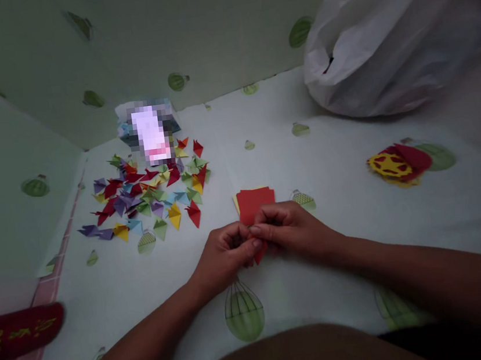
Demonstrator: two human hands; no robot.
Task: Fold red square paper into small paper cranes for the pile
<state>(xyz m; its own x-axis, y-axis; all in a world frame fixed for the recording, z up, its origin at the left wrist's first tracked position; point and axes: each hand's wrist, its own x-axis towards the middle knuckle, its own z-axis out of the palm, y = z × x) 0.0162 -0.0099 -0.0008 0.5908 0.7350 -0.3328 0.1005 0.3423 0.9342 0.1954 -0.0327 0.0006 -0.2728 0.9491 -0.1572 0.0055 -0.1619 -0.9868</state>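
Between my fingertips is a small folded piece of red paper (260, 253), mostly covered by the fingers. My left hand (232, 248) pinches it from the left, thumb on top. From the right, my right hand (288, 228) pinches it too, its thumb meeting the left one. Just beyond the hands lies a stack of square paper sheets (255, 201), red on top with a yellow edge showing beneath. To the left, several folded paper cranes (150, 194) in red, purple, yellow, green, blue and orange are spread in a loose heap.
Behind the cranes stands a box (169, 116) with a bright, blurred-out phone-like screen (150, 132) before it. A white plastic bag (382, 46) fills the back right. Red and yellow cut-out pieces (400, 165) lie at right. A dark red object with yellow characters (23, 334) juts in at left.
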